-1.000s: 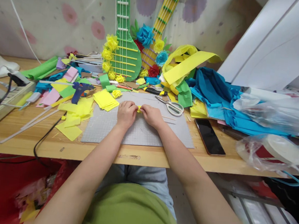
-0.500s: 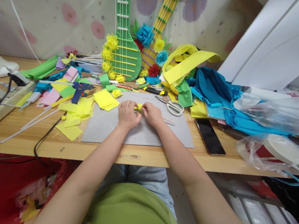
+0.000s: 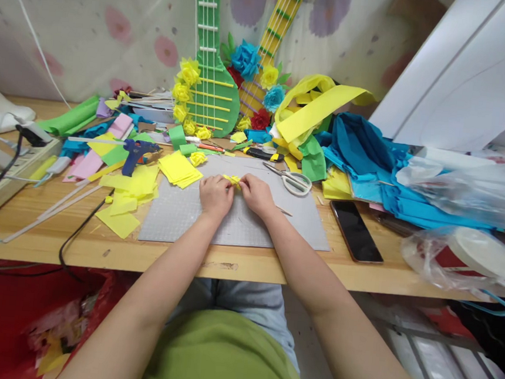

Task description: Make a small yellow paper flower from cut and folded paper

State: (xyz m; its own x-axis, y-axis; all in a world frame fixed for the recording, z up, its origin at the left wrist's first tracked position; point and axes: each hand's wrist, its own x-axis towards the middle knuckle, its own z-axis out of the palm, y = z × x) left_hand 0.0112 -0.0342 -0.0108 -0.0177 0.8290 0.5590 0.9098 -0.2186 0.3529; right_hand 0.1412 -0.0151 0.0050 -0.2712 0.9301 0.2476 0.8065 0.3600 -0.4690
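A small piece of yellow paper (image 3: pixel 232 180), folded or curled, is pinched between my two hands above the grey cutting mat (image 3: pixel 174 218). My left hand (image 3: pixel 216 196) grips its left side with the fingers closed. On its right side, my right hand (image 3: pixel 256 194) holds it between thumb and fingers. A thin wooden stick (image 3: pixel 283 210) pokes out just right of my right hand. Close to the left hand lie a stack of yellow paper squares (image 3: pixel 179 169) and a finished-looking yellow paper flower (image 3: pixel 198 159). White-handled scissors (image 3: pixel 295 183) rest at the mat's upper right.
A blue glue gun (image 3: pixel 135 157) stands among paper scraps on the left. Two paper instruments, one green (image 3: pixel 213 100) and one yellow (image 3: pixel 273 32), lean at the back. A phone (image 3: pixel 357 231), blue crepe paper (image 3: pixel 362 146) and a bagged tub (image 3: pixel 468 255) are on the right.
My left fingers have drawn in closer around the yellow paper, and its visible part has changed shape slightly. Both hands stay in nearly the same place.
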